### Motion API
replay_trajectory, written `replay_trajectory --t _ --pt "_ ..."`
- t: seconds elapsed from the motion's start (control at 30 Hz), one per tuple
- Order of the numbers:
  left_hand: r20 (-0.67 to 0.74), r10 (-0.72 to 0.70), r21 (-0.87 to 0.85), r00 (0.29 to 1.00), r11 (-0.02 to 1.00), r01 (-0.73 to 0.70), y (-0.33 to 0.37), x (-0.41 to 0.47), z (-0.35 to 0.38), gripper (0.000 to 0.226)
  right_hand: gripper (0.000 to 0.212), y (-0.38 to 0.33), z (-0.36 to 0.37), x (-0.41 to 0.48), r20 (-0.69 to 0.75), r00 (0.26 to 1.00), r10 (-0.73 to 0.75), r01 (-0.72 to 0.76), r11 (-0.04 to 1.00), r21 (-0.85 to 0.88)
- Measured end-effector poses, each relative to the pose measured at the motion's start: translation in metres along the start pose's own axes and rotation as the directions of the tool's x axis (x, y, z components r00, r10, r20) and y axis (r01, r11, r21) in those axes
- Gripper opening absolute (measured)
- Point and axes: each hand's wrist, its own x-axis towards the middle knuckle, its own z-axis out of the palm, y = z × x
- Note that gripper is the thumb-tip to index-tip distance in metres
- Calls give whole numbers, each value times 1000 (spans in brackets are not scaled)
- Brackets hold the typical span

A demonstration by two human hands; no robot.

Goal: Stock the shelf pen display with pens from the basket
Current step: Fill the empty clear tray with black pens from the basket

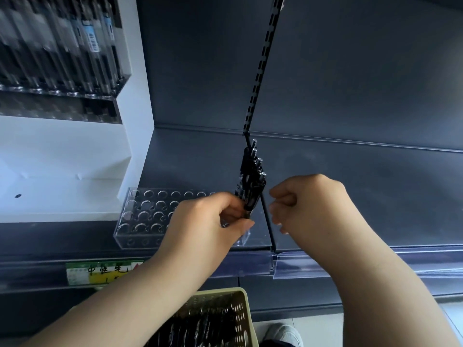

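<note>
Pens (251,181): black bundle, long axis near upright, clicker ends up toward the shelf (363,196) back. Pinched at the lower end by left grip (208,221), over clear pen display (140,221) at shelf front edge. Right grip (308,204): fingers curled, nothing visible in them, just beside bundle. Basket (225,301): beige, below shelf front. Shelf dark grey; white unit (75,159) at left.

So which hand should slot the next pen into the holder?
Probably right. The right hand is curled and empty, just beside the pens, so it can draw one out. The left hand grips them above the holder and is tied up.
</note>
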Motion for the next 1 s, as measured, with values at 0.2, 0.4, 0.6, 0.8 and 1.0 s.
replay_trajectory --t 0.2,0.4,0.6,0.8,1.0 --pt "45 14 80 999 997 -18 -4 -1 2 16 12 -2 -6 -3 101 994 44 -41 999 -30" --pt "63 40 134 997 990 -48 -10 -6 -4 24 16 -6 -13 -14 256 960 110 -77 988 -137" --pt "166 272 447 948 836 -318 -17 -37 -29 38 28 -16 12 -38 420 906 52 8 990 -139" --pt "244 265 541 933 761 -357 -34 -77 -53 34 21 -14 53 -65 441 898 -12 54 995 -84" --pt "259 -113 582 959 811 -62 -49 -144 -63 37 21 -6 108 -91 471 882 3 55 993 -109"
